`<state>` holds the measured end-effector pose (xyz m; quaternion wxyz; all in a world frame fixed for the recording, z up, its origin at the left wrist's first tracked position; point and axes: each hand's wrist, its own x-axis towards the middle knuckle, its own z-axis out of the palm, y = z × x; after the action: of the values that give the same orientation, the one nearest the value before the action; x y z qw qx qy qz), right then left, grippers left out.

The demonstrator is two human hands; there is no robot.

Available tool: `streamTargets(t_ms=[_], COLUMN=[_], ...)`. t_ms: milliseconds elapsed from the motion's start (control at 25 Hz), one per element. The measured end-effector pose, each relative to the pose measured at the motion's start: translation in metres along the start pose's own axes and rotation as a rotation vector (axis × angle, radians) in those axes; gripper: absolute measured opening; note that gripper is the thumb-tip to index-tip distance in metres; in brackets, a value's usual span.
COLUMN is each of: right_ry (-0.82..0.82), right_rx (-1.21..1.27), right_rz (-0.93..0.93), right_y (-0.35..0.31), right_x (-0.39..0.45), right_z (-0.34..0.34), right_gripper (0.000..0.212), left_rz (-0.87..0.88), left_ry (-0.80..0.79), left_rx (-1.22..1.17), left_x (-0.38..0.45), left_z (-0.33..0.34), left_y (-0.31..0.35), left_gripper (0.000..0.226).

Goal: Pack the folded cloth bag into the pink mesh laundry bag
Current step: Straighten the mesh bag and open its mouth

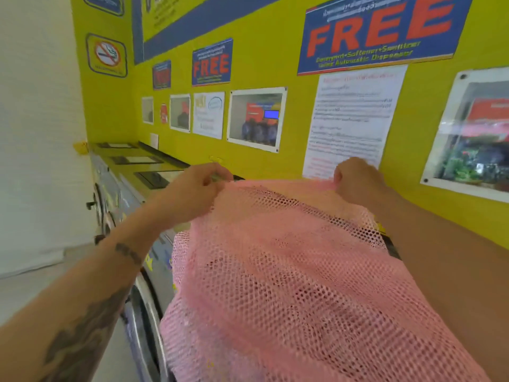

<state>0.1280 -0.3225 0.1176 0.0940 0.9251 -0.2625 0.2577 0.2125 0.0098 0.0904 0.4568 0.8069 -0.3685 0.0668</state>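
Between the two raised hands, the pink mesh laundry bag [289,271] is stretched out by its far edge. That edge is pinched at its left corner by the left hand [198,183], whose fingers are curled closed on the mesh, and at its right corner by the right hand [355,177], clenched into a fist around the bunched netting. The hands are held well apart, with the mesh drawn taut between them. From that edge the bag is draped toward the camera, filling the lower middle of the head view and hanging down over the front of a washing machine [143,299]. Darker shapes can be made out through the netting, but whether the folded cloth bag is among them cannot be told. Tattoos are seen on the left forearm [91,293]. A row of machine tops [137,161] is lined up along a yellow wall [261,64], on which blue signs reading FREE [380,31], framed photos [256,119] and a printed notice [352,117] are mounted. A no-smoking sign [107,55] is fixed at the upper left.
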Motion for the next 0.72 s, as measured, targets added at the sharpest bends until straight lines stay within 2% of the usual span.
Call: streamTargets(t_ms=[80,160,240,320,440,520,560,640,720], right_ry=[-0.111,-0.093,-0.006,-0.024,-0.249,-0.366,-0.478,-0.712,-0.734], right_rx=[-0.004,-0.009,-0.046,-0.130,-0.151,-0.053,-0.024,0.015,0.078], right_rz=[0.047,0.076,0.109,0.139,0.094,0.032,0.001,-0.020,0.006], right_y=[-0.019,-0.034,-0.041,-0.045,-0.057,-0.062,-0.064,-0.063,-0.057], right_x=[0.009,0.023,0.037,0.047,0.042,0.033,0.028,0.017,0.012], right_z=[0.032,0.053,0.063,0.072,0.083,0.095,0.100,0.105,0.100], right_gripper=[0.019,0.016,0.017,0.020,0.028,0.028,0.030,0.036,0.041], left_rz=[-0.045,-0.058,-0.027,0.013,0.013,0.047,0.067,0.087,0.098], left_ry=[0.030,0.055,0.093,0.025,-0.236,-0.332,-0.376,-0.404,-0.343], left_rx=[0.197,0.371,0.407,0.391,0.429,0.444,0.464,0.489,0.476], left_x=[0.020,0.042,0.061,0.075,0.071,0.064,0.060,0.051,0.047], left_z=[0.005,0.008,0.015,0.026,0.045,0.051,0.054,0.060,0.062], left_y=[-0.033,-0.056,-0.069,-0.081,-0.108,-0.124,-0.129,-0.135,-0.136], left_gripper=[0.020,0.020,0.023,0.031,0.042,0.042,0.043,0.045,0.042])
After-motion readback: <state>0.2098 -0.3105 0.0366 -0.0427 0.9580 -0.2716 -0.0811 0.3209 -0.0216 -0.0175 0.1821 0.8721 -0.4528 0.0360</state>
